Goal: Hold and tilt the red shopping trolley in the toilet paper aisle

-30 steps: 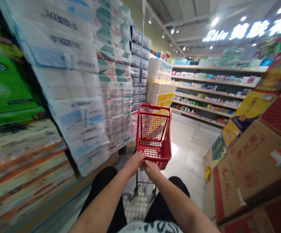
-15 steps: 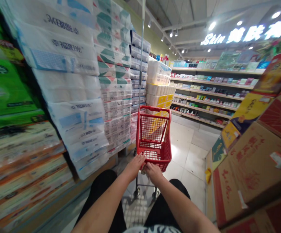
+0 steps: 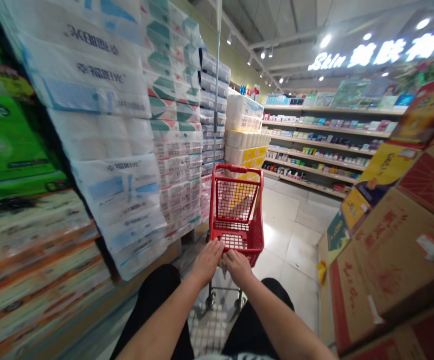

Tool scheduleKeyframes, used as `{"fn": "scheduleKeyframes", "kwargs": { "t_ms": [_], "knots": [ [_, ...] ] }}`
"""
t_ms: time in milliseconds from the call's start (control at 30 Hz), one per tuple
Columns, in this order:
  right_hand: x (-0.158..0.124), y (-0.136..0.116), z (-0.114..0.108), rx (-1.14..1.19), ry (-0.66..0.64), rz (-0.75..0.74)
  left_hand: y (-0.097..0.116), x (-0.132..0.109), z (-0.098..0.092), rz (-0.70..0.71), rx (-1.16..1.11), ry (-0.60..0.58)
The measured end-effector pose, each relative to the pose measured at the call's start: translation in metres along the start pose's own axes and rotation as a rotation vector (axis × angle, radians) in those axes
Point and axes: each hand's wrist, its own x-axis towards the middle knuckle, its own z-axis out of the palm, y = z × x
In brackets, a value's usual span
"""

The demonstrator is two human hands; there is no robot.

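A red shopping cart (image 3: 256, 225) with a grid-like plastic basket stands upright in front of my knees. Nothing lies in the part of the basket that I can see. My left hand (image 3: 208, 257) rests over its near rim, left of the middle, with the fingers bent across the edge. Close beside it, my right hand (image 3: 237, 265) has its fingers curled over the same rim. Something small and pale shows between and under the hands, too little to name. The undersides of both hands are hidden.
Tall stacks of wrapped toilet paper (image 3: 115, 135) line the left side. Cardboard boxes (image 3: 389, 245) are piled at the right. Shelves with many small products (image 3: 322, 135) stand at the far end. A thin metal pole (image 3: 217, 85) rises behind the cart. Tiled floor (image 3: 280, 220) runs ahead.
My left hand has shifted very slightly on the rim. The view has moved a little; the cart stays almost in the same place before me.
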Motion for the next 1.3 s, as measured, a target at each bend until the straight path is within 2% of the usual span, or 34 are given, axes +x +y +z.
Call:
{"fn": "scheduleKeyframes", "kwargs": {
  "t_ms": [133, 267, 433, 533, 700, 833, 933, 1133, 1233, 1300],
  "knots": [
    [-0.001, 0.003, -0.002, 0.000, 0.000, -0.008, 0.005, 0.000, 0.000, -0.014, 0.041, 0.043],
    [-0.007, 0.005, 0.000, -0.021, 0.058, 0.004, 0.007, -0.001, -0.003, -0.025, 0.042, 0.042],
    [-0.010, 0.005, 0.000, -0.046, 0.032, -0.071, 0.004, -0.005, 0.000, -0.025, 0.029, 0.069],
    [-0.009, 0.005, -0.001, -0.035, 0.087, -0.020, 0.002, -0.005, 0.002, -0.019, 0.019, 0.084],
    [-0.010, 0.007, 0.000, -0.031, -0.040, -0.028, 0.002, 0.000, 0.001, -0.044, -0.007, 0.048],
    [-0.015, 0.011, -0.004, -0.012, -0.051, 0.018, 0.002, 0.002, 0.002, -0.071, -0.032, 0.045],
    [-0.014, 0.010, -0.010, -0.019, -0.110, 0.001, 0.001, 0.002, 0.004, -0.073, -0.026, 0.057],
    [-0.004, -0.001, -0.009, -0.007, -0.091, 0.009, 0.001, 0.000, 0.001, -0.055, -0.011, 0.054],
    [-0.009, 0.001, -0.004, -0.031, -0.145, 0.005, 0.003, -0.001, -0.004, -0.049, -0.007, 0.034],
    [-0.016, 0.007, -0.001, -0.021, -0.097, 0.012, 0.004, -0.001, -0.008, -0.051, -0.002, 0.019]
  ]
}}
